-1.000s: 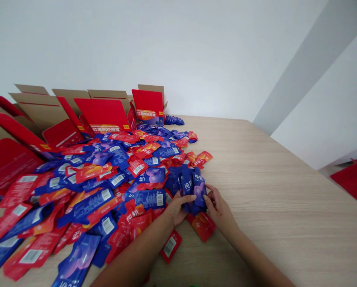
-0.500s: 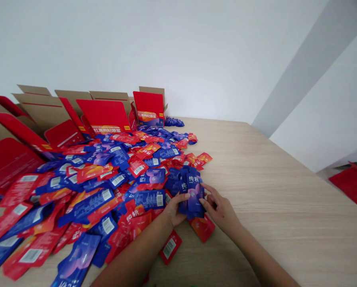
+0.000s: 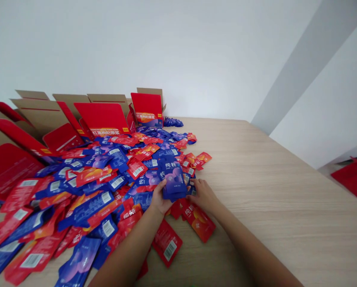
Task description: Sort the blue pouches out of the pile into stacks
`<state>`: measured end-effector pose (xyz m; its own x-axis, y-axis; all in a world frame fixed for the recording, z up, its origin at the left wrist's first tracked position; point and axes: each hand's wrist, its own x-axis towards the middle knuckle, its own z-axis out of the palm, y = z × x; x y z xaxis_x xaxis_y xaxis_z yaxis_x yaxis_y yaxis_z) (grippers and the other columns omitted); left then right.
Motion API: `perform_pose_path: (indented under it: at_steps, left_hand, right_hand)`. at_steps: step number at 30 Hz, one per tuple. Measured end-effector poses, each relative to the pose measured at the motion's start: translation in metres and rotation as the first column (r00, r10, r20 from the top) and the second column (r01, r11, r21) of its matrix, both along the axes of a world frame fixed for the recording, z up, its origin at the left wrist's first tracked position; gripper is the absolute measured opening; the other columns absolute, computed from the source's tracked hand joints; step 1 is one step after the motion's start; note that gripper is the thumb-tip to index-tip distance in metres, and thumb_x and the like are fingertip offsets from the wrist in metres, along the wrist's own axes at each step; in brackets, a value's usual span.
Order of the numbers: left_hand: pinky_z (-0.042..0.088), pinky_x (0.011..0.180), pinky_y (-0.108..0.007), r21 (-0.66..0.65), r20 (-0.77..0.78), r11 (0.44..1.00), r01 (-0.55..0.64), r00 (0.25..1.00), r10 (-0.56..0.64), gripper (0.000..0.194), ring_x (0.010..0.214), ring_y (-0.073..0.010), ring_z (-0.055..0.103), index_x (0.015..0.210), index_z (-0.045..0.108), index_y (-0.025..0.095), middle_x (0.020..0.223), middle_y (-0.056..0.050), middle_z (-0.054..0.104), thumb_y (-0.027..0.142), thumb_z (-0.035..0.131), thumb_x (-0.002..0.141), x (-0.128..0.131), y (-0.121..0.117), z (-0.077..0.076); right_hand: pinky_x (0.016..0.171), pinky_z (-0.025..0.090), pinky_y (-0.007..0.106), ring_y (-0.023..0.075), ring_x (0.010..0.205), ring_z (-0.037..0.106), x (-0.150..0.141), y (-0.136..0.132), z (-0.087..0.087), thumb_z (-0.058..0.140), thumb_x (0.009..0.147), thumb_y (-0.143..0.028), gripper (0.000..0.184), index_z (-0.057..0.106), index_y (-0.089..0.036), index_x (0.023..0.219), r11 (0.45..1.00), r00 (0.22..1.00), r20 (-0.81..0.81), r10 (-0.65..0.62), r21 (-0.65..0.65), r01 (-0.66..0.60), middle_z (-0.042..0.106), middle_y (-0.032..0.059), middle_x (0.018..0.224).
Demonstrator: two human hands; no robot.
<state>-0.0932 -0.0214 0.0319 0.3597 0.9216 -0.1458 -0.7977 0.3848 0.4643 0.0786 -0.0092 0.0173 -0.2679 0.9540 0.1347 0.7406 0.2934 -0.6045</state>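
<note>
A stack of blue-and-purple, flat plastic pouches (image 3: 174, 181), printed "纯" plus a less distinct character, is held above the right side of a mixed pile of red and blue pouches (image 3: 89, 207) on the wood-grain bench (image 3: 256, 167). An open red cardboard box (image 3: 147, 107) reads "红黑枸杞原浆". Left-hand boxes (image 3: 11, 171) are cut off. The left hand (image 3: 160, 201) grips the stack, thumb on top; the right hand (image 3: 204, 195) is half-open, fingers bent, its hold unverifiable.

Sachets (image 3: 97, 203) lie heaped on the left of the table (image 3: 250, 171), before the boxes (image 3: 101, 113); behind these stands the wall (image 3: 178, 48).
</note>
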Motion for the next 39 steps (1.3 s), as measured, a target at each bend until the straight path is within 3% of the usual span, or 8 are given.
perform_pose_path:
  at_steps: [4, 7, 12, 18, 22, 27, 32, 39]
  left_hand:
    - [0.044, 0.094, -0.047, -0.013, -0.019, 1.000, 0.019, 1.000, -0.019, 0.042, 0.105, -0.0325, 0.059, 0.096, 0.062, 0.013, 0.094, -0.011, 0.069, 0.038, 0.067, 0.062, 0.001, -0.002, -0.004]
    - [0.044, 0.093, -0.047, 0.001, -0.009, 1.000, 0.008, 1.000, -0.008, 0.044, 0.101, -0.0304, 0.061, 0.100, 0.061, 0.012, 0.099, -0.011, 0.068, 0.037, 0.066, 0.064, 0.001, -0.002, -0.005]
    - [0.045, 0.092, -0.045, -0.028, -0.028, 0.999, 0.016, 0.999, -0.017, 0.049, 0.100, -0.0306, 0.062, 0.103, 0.060, 0.010, 0.098, -0.013, 0.068, 0.036, 0.067, 0.063, 0.002, -0.002, -0.004]
    - [0.046, 0.091, -0.046, -0.033, -0.043, 0.999, -0.006, 0.999, 0.005, 0.045, 0.093, -0.0288, 0.064, 0.099, 0.062, 0.011, 0.102, -0.013, 0.068, 0.035, 0.067, 0.062, 0.003, -0.001, -0.002]
    - [0.046, 0.090, -0.045, -0.034, -0.057, 0.999, -0.002, 0.998, 0.000, 0.045, 0.096, -0.0294, 0.063, 0.101, 0.061, 0.012, 0.099, -0.012, 0.069, 0.036, 0.065, 0.064, 0.002, -0.001, -0.003]
    - [0.048, 0.088, -0.044, -0.032, -0.081, 0.999, 0.025, 0.996, -0.027, 0.049, 0.095, -0.0295, 0.064, 0.106, 0.059, 0.013, 0.096, -0.010, 0.069, 0.038, 0.064, 0.065, 0.000, -0.002, -0.006]
    - [0.047, 0.088, -0.045, -0.055, -0.090, 0.998, 0.013, 0.996, -0.018, 0.047, 0.098, -0.0305, 0.063, 0.104, 0.059, 0.014, 0.095, -0.009, 0.069, 0.038, 0.064, 0.064, 0.000, -0.002, -0.004]
    - [0.047, 0.091, -0.044, -0.029, -0.082, 0.999, 0.036, 0.996, -0.038, 0.047, 0.098, -0.0306, 0.063, 0.099, 0.062, 0.013, 0.100, -0.011, 0.068, 0.039, 0.067, 0.060, 0.002, -0.002, -0.003]
  right_hand:
    - [0.067, 0.046, 0.034, 0.0214, 0.071, 0.058, 0.013, 0.009, 0.003, 0.059, 0.069, -0.025, 0.010, 0.059, -0.019, 0.078, 0.998, 0.999, -0.050, -0.001, -0.068, -0.003, 0.063, 0.0028, 0.074]
    - [0.059, 0.046, 0.030, 0.0188, 0.064, 0.059, 0.041, 0.002, 0.011, 0.048, 0.079, -0.030, 0.015, 0.058, -0.020, 0.079, 0.998, 0.989, -0.135, -0.060, -0.044, 0.055, 0.063, 0.0009, 0.067]
    - [0.078, 0.049, 0.040, 0.0247, 0.085, 0.064, 0.095, -0.040, 0.015, 0.041, 0.084, -0.034, 0.029, 0.064, -0.023, 0.099, 0.932, 0.957, -0.013, -0.290, 0.225, 0.286, 0.070, 0.0084, 0.094]
    - [0.095, 0.047, 0.043, 0.0234, 0.108, 0.059, 0.116, -0.079, -0.016, 0.038, 0.088, -0.031, 0.036, 0.060, -0.022, 0.116, 0.983, 0.996, 0.032, -0.088, 0.164, 0.081, 0.064, 0.0090, 0.117]
    - [0.103, 0.038, 0.047, 0.0220, 0.124, 0.046, 0.128, -0.071, -0.022, 0.031, 0.089, -0.022, 0.045, 0.047, -0.023, 0.131, 0.930, 0.979, 0.025, -0.203, 0.319, 0.184, 0.052, 0.0085, 0.133]
    - [0.106, 0.030, 0.050, 0.0247, 0.137, 0.025, 0.133, -0.038, -0.025, 0.033, 0.091, -0.029, 0.045, 0.043, -0.026, 0.135, 0.934, 0.917, 0.340, -0.211, 0.346, 0.086, 0.042, 0.0061, 0.142]
    - [0.105, 0.027, 0.048, 0.0223, 0.137, 0.026, 0.127, -0.025, -0.038, 0.032, 0.093, -0.040, 0.046, 0.039, -0.028, 0.137, 0.970, 0.869, 0.485, -0.094, 0.242, -0.030, 0.035, 0.0059, 0.146]
    - [0.105, 0.025, 0.047, 0.0248, 0.133, 0.032, 0.124, -0.028, -0.041, 0.033, 0.092, -0.044, 0.048, 0.042, -0.024, 0.135, 0.947, 0.842, 0.500, -0.200, 0.318, 0.036, 0.040, 0.0095, 0.144]
